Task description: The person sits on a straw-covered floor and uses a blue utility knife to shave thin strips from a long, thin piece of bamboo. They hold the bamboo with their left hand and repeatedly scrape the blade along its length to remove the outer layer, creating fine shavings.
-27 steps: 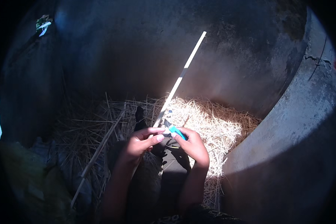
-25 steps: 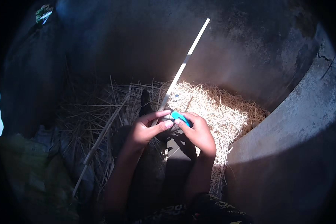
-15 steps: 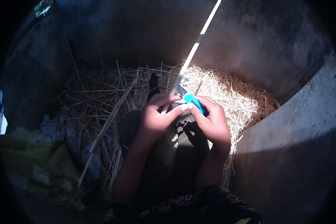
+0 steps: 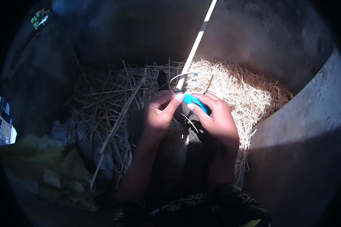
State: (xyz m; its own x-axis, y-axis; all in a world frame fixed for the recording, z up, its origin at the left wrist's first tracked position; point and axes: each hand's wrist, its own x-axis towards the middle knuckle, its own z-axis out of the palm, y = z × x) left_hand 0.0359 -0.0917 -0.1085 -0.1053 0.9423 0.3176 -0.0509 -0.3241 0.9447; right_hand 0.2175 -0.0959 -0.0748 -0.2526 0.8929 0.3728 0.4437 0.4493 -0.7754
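Note:
My right hand (image 4: 215, 116) is closed around a bright blue utility knife (image 4: 193, 101). Its dark blade (image 4: 176, 90) points left and lies against a long pale wooden strip (image 4: 195, 46). That strip, which looks like split bamboo, slants up and away toward the far wall. My left hand (image 4: 158, 115) pinches the strip's near part, its thumb right beside the blade. A thin curled sliver (image 4: 172, 78) arches up beside the blade, and another thin sliver (image 4: 188, 120) hangs below my hands. The strip's near end is hidden behind my left hand.
Sunlit straw-like shavings (image 4: 238, 89) heap up beyond my right hand. Darker scraps and a longer stick (image 4: 119, 122) lie to the left. An olive-yellow sack (image 4: 45, 162) sits at lower left. A curved grey wall (image 4: 299, 117) rises at the right.
The knife and its blade have shifted slightly left, close to my left thumb. A curled sliver now arches above the blade, and another shows below my hands. The whole view has shifted a little.

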